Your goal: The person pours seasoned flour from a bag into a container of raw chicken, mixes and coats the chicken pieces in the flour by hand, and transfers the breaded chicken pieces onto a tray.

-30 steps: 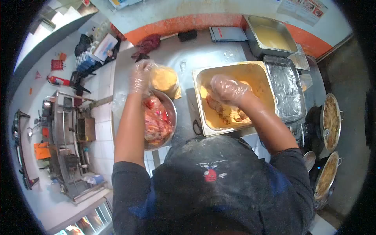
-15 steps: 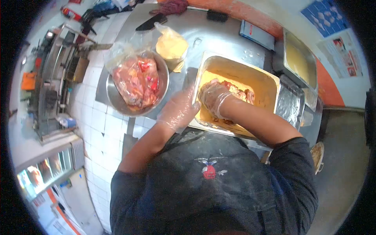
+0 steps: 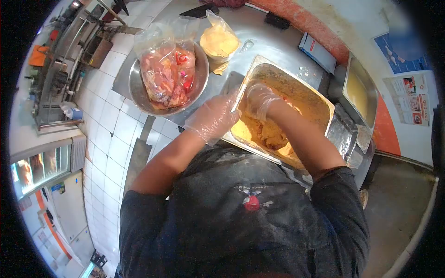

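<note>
A deep metal pan (image 3: 314, 98) holds yellow breading powder (image 3: 248, 133) with coated meat pieces (image 3: 273, 135) partly buried in it. My left hand (image 3: 215, 118), in a clear plastic glove, grips the pan's left rim, with the thumb showing at the edge. Inside the pan, near its far left corner, is my gloved right hand (image 3: 261, 99). Its fingers are blurred and partly hidden, so I cannot tell whether they hold anything. Left of the pan, bagged raw meat (image 3: 164, 76) sits in a round steel bowl (image 3: 202, 85).
A plastic bag of yellow powder (image 3: 219, 42) stands behind the bowl. To the right is a metal container of pale yellow liquid (image 3: 358, 90), beside a shiny metal tray (image 3: 342, 132). A blue-and-white box (image 3: 317, 52) lies near the wall on the steel table (image 3: 273, 42).
My right hand has moved toward the pan's far left corner. The meat pieces that showed near it are now mostly under powder. My left hand stays on the rim; the view has turned slightly.
</note>
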Demonstrator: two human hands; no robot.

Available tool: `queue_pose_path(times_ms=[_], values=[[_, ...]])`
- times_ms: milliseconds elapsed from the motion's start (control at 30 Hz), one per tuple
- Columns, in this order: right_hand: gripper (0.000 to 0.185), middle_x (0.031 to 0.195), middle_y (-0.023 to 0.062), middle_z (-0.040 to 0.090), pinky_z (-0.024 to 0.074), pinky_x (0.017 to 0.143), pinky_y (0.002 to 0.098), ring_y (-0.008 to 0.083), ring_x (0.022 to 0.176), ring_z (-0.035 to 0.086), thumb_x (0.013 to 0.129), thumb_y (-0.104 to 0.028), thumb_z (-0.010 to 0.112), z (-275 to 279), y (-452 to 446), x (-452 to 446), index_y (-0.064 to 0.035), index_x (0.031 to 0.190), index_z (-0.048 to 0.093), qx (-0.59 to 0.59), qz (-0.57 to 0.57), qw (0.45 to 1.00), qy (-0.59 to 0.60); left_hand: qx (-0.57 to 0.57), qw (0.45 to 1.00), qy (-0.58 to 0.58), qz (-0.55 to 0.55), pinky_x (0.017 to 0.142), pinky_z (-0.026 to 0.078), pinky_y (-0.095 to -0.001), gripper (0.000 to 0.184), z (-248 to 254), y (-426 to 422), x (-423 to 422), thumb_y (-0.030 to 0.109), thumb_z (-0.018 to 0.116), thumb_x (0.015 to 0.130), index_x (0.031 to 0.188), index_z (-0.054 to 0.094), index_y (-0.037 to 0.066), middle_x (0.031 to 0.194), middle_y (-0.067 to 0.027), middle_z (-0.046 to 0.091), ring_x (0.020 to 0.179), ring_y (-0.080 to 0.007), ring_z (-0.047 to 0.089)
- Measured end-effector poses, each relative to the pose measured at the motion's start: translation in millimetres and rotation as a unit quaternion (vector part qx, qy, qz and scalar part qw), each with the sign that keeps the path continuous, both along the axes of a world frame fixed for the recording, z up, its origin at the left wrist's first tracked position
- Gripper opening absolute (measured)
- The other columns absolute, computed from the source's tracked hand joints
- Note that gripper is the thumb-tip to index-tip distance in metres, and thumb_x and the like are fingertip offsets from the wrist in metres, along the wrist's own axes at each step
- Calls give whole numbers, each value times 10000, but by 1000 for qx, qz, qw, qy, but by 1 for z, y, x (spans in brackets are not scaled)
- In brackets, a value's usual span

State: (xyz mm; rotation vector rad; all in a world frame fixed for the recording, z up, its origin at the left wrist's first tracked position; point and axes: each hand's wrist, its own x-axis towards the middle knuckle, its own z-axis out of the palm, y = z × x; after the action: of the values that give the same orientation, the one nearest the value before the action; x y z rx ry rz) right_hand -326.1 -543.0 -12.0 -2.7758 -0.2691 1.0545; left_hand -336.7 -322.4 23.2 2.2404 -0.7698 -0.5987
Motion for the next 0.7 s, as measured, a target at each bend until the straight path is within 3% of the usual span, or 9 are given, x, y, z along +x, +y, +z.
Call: queue_pose_path(times_ms=[100, 167, 300, 367, 400, 467, 500, 567, 700], values=[[174, 919, 267, 740, 582, 864, 482, 418, 997, 736, 805, -153, 767, -22, 10, -12, 12, 861, 771, -3, 59, 997, -45, 11, 1000, 6, 7, 964, 525, -605, 577, -3, -1, -2, 259, 656, 981, 1514, 516, 89, 1128, -300, 716, 1087, -518, 670], [200, 902, 124, 797, 621, 762, 501, 299, 843, 766, 840, -294, 763, -31, 10, -17, -105, 818, 827, -63, 296, 950, -79, 9, 1000, -2, 9, 963, 525, -605, 570, -10, -3, 0, 260, 659, 981, 1507, 526, 88, 1131, -298, 717, 1082, -518, 670], [245, 941, 125, 799, 623, 766, 530, 285, 847, 762, 854, -314, 765, -58, 4, -35, -94, 923, 845, 31, 128, 989, -68, -20, 999, -22, 14, 960, 524, -604, 523, -15, -3, 2, 271, 664, 984, 1463, 566, 87, 1144, -287, 719, 1086, -511, 664], [263, 954, 114, 776, 609, 777, 518, 279, 873, 736, 853, -328, 781, -66, 4, -33, -102, 978, 831, 45, 141, 989, 21, -17, 1000, -8, 17, 959, 524, -603, 515, -13, -3, 1, 274, 666, 984, 1456, 573, 90, 1147, -288, 718, 1090, -509, 662], [272, 959, 111, 768, 604, 780, 514, 276, 882, 727, 853, -333, 786, -58, 6, -30, -105, 997, 826, 50, 145, 987, 52, -16, 1000, -15, 19, 958, 525, -603, 516, -13, -3, 1, 275, 667, 984, 1457, 572, 94, 1143, -296, 716, 1092, -510, 662], [228, 883, 187, 753, 562, 705, 465, 327, 831, 705, 817, -252, 790, 7, 21, -17, -29, 859, 769, 94, 106, 969, 204, -13, 1000, -19, 19, 956, 526, -604, 516, -18, -2, -1, 277, 668, 984, 1458, 572, 98, 1140, -304, 713, 1095, -512, 663], [228, 883, 187, 753, 562, 705, 465, 327, 831, 705, 817, -252, 790, 4, 23, -15, -29, 859, 769, 94, 106, 969, 205, -26, 999, -30, 22, 958, 526, -605, 521, -23, -2, -1, 278, 669, 983, 1463, 568, 101, 1139, -311, 711, 1096, -517, 662], [278, 975, 111, 748, 544, 791, 441, 297, 891, 703, 861, -333, 824, -13, 21, -12, -128, 1049, 814, 63, 189, 962, 189, -40, 998, -39, 24, 960, 526, -606, 527, -27, -2, 0, 279, 671, 982, 1467, 565, 103, 1139, -319, 708, 1098, -522, 662], [312, 963, 112, 759, 558, 787, 450, 301, 879, 703, 852, -376, 812, -7, 31, -14, -95, 987, 808, -6, 275, 944, 181, -23, 1000, -9, 6, 965, 525, -608, 564, -25, -5, -1, 283, 675, 979, 1498, 542, 105, 1146, -325, 706, 1110, -531, 660]])
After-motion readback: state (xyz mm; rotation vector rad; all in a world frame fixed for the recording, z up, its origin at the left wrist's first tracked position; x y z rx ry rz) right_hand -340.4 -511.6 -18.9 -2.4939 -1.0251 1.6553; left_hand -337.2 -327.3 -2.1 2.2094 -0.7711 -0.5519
